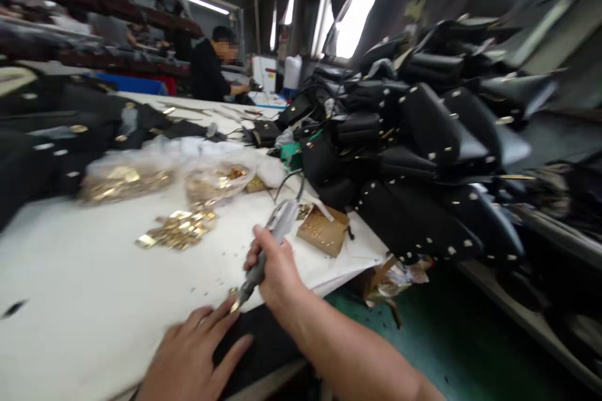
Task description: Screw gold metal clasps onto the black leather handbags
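Observation:
My right hand [278, 266] is wrapped round a grey corded electric screwdriver [281, 220], held tilted with its tip pointing down and to the left. The tip meets a small gold metal fitting [234, 306] at the edge of a black leather-like piece [263, 341]. My left hand [190, 351] lies on that black piece with its fingers stretched out and the thumb apart. Its fingertips reach the gold fitting, beside the screwdriver's tip. Part of the black piece is hidden under my hands and right forearm.
Loose gold fittings [181, 230] lie on the white table [94, 276], before plastic bags [126, 182] of similar pieces. A cardboard box [324, 232] holds tiny parts. Black bags [414, 213] are stacked high at the right. Another person [209, 69] sits at the far end.

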### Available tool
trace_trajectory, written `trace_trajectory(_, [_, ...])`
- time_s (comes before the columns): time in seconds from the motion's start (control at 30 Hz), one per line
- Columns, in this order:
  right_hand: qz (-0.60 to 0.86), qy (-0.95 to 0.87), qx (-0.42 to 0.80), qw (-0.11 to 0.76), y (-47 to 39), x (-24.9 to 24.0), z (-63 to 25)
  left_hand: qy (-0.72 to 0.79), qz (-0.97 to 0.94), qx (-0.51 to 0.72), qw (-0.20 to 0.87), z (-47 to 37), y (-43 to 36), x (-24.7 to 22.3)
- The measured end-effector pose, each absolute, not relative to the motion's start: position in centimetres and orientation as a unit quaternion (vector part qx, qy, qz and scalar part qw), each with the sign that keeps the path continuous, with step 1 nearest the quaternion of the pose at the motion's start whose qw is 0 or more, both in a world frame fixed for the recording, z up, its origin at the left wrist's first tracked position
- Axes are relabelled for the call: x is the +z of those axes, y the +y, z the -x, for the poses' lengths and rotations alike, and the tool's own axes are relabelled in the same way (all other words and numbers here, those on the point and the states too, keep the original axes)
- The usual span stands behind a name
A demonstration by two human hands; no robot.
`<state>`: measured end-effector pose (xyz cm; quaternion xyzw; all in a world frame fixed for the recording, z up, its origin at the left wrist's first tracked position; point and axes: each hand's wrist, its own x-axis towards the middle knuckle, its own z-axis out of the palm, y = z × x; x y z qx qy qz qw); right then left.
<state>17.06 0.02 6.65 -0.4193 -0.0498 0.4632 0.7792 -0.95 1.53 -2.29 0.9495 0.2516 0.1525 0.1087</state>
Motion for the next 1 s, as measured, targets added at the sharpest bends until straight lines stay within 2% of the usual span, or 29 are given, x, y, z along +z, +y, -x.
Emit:
trace_trajectory(0.1, [0.428, -0.062, 0.451, 0.781, -0.9, 6.2, -16.8, 0.286, -0.947, 0.086, 0.122, 0.3, -0.3, 1.4])
trace_trajectory(0.17, [0.421, -0.059, 0.464, 0.777, -0.9, 5.5, -16.9, 0.297, -0.942, 0.069, 0.139, 0.0, -0.5, 2.3])
trace_trajectory(0.3, [0.419, -0.054, 0.493, 0.761, -0.9, 4.5, -16.7, 0.310, -0.938, 0.061, 0.143, 0.5, -0.6, 2.0])
trace_trajectory(1.0, [0.442, -0.051, 0.482, 0.755, -0.6, 3.1, -15.8, 0.305, -0.941, 0.070, 0.125, 0.5, -0.4, 1.3])
